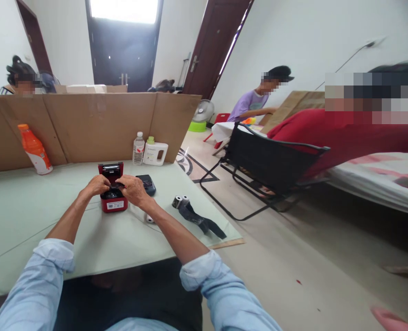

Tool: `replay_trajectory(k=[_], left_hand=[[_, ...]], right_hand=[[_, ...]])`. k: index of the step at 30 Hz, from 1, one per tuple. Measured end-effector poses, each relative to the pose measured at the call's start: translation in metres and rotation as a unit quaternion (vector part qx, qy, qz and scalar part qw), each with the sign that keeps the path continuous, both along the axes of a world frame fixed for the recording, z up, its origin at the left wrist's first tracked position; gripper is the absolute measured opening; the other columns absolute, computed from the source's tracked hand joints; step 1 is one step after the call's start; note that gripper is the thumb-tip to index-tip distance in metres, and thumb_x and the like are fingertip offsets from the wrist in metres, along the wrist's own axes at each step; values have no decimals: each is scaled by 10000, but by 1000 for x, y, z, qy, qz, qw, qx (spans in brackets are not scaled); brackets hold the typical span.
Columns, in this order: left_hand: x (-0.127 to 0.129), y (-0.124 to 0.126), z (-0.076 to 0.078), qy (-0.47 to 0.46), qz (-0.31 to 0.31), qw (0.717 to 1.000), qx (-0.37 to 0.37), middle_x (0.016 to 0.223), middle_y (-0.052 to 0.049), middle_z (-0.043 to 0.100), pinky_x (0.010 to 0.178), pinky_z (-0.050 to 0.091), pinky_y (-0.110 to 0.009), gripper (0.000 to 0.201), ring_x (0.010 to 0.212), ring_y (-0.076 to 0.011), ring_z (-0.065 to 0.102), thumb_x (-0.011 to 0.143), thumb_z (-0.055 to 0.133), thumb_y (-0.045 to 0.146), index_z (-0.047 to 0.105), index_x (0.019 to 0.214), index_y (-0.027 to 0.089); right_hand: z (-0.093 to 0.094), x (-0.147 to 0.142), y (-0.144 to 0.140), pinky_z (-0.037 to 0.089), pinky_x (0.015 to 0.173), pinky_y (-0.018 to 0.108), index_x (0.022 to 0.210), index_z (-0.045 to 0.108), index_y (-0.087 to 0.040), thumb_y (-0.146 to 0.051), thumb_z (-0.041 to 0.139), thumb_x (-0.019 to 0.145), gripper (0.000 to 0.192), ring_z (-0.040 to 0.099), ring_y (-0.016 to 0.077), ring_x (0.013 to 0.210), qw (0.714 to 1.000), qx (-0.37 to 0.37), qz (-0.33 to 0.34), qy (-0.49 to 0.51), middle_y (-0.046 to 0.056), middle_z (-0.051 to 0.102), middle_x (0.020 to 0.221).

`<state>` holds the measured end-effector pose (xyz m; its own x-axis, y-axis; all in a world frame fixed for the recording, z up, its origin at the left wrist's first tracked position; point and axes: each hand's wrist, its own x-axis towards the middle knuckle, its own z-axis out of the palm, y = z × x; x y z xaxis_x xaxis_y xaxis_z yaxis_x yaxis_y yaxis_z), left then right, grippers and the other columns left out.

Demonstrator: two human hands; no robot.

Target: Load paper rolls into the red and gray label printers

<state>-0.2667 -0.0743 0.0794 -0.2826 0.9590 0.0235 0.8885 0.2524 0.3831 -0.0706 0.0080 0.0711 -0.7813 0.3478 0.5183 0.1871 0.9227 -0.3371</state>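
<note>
A small red printer (114,204) with a white label on its front stands on the table, its lid (111,169) raised. Over its opening, the fingers of my left hand (99,185) are pinched together at the left side. My right hand (134,189) is closed at the right side, fingertips bent in toward the same opening. Something thin and dark shows between the two hands, too small to make out. Right of the printer lies a dark handheld device (146,184), partly behind my right hand. A white paper roll (150,219) sits beside my right forearm.
Two small rolls (181,200) and a crumpled black strip (204,221) lie near the table's right edge. An orange bottle (35,149), a water bottle (138,148) and a white jug (156,152) stand before a cardboard screen (100,126). A black folding chair (262,161) holds a person in red.
</note>
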Motion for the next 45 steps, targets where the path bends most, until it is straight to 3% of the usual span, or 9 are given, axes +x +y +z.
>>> replay_trajectory(k=[4,9,13,15,19,27,32,40,45], left_hand=[[2,3,3,-1,0,1000,-14,534,-12,619,601,369,-281,184,581,-171,552,676,599,162,779,638,173],[1,-4,4,-30,19,999,8,769,-7,771,687,461,-249,306,757,-181,669,696,580,111,830,846,202],[-11,-8,1,-7,163,977,138,1011,-73,792,830,528,-288,287,863,-208,710,756,638,167,792,997,178],[-19,-6,-2,4,189,958,215,1220,-126,743,877,552,-332,415,878,-215,716,766,679,217,734,1173,151],[-30,1,-6,-63,111,957,259,1366,-132,677,860,593,-349,654,909,-206,724,740,691,197,594,1386,166],[-25,-21,-16,-76,55,952,293,1303,-106,696,799,615,-324,497,944,-198,733,835,624,234,638,1330,192],[-16,-42,-23,-76,22,952,297,1347,-111,669,756,630,-331,501,984,-210,718,834,639,285,647,1328,202],[-1,-78,-30,-38,-47,973,222,1528,-120,557,924,627,-430,743,1305,-309,610,782,791,484,575,1456,261],[7,-84,-40,38,-43,978,201,1560,-106,531,1167,505,-491,737,1423,-334,535,762,831,437,592,1442,284]], right_hand=[[5,-1,-3,481,847,275,1102,799,-236,-119,584,975,276,695,201,1030,1000,-4,1,-28,58,780,1080],[3,-1,-8,478,847,283,1127,796,-227,-150,592,997,254,681,206,1062,995,0,6,-98,62,762,1120],[-10,-2,-17,463,796,291,1142,788,-228,-164,634,993,224,651,211,1053,994,30,14,-100,75,724,1148],[-19,-2,-23,449,778,303,1088,793,-224,-170,641,994,187,627,218,1028,995,56,15,-84,80,706,1127],[-33,-1,-32,432,809,342,1039,784,-203,-193,660,989,134,569,242,996,995,90,13,-49,98,676,1069],[-37,-1,-31,429,845,362,1153,761,-201,-190,653,989,197,547,258,1009,994,101,14,-42,97,683,1089],[-36,-4,-30,434,855,358,1111,766,-192,-205,647,1001,163,551,256,1012,995,90,11,-44,103,684,1094],[-40,1,-34,436,870,374,1116,768,-187,-209,678,967,176,553,271,1061,996,85,9,-35,115,681,1142],[-42,4,-35,447,892,391,1129,769,-210,-175,663,949,212,560,275,1078,997,73,12,-28,119,681,1161]])
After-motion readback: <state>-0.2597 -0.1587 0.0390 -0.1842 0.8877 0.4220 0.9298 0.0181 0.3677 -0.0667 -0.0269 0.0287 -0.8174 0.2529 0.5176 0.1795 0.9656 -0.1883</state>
